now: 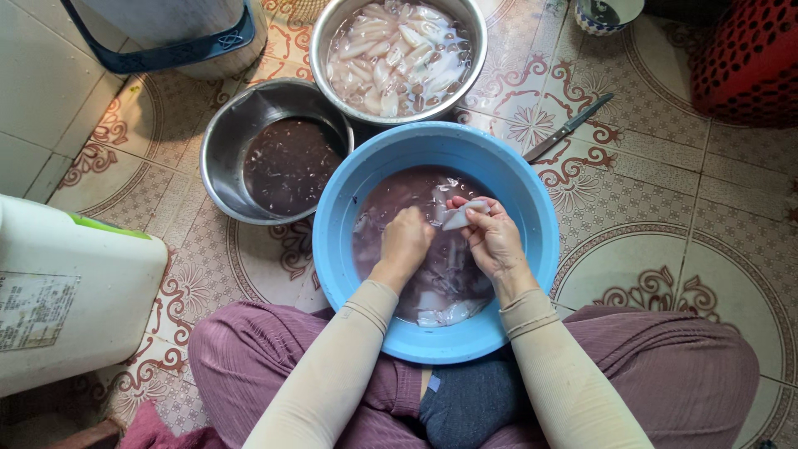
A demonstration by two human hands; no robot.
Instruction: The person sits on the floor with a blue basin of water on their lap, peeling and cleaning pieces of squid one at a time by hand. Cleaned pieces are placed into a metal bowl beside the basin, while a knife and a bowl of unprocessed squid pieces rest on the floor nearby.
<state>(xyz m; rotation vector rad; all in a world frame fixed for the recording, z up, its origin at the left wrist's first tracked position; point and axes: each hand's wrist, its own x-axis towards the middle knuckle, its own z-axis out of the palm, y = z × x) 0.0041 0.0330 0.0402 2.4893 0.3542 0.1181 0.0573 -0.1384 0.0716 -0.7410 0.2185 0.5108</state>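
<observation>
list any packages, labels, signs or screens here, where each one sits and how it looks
White plastic jug: lying on the tiled floor at the left edge, boxy, with a green patch on top.
Paper label: on the jug's near side, rectangular, pale and worn, with small dark print.
No signs or screens show.

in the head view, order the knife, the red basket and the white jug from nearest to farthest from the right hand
1. Knife: on the tiles up and to the right of the right hand, just past the blue basin's rim.
2. Red basket: far top right corner.
3. White jug: far left, beyond the left hand.
</observation>
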